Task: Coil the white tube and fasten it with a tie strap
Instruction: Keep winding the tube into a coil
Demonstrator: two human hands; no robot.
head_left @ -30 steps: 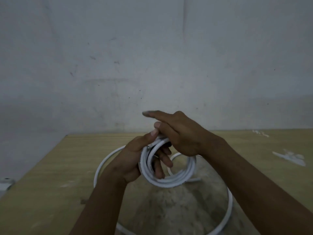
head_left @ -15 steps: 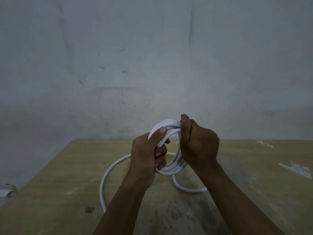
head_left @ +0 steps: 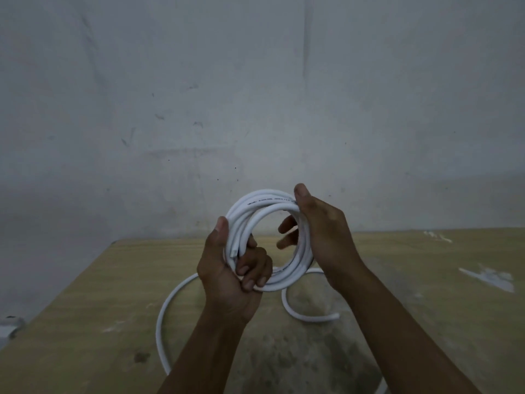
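The left hand (head_left: pixel 227 277) clenches the near-left side of the coil (head_left: pixel 255 206), fingers curled round the bunched turns, with one cut end of the tube showing inside the grip. The right hand (head_left: pixel 324 237) grasps the right side, thumb over the top and fingers through the ring. Half a second ago the hands were close together and the coil stood nearly edge-on. Now they have moved apart and the coil faces the camera as an open round ring above the table (head_left: pixel 426 280).

Loose tube lies on the table: a long arc (head_left: pixel 163 322) at the left running off the near edge, and a short curve (head_left: pixel 301 315) with a cut end just below the coil. How these join is hidden by the arms.

The coiling looks unfinished, since slack remains to be wound. No strap is clearly visible.
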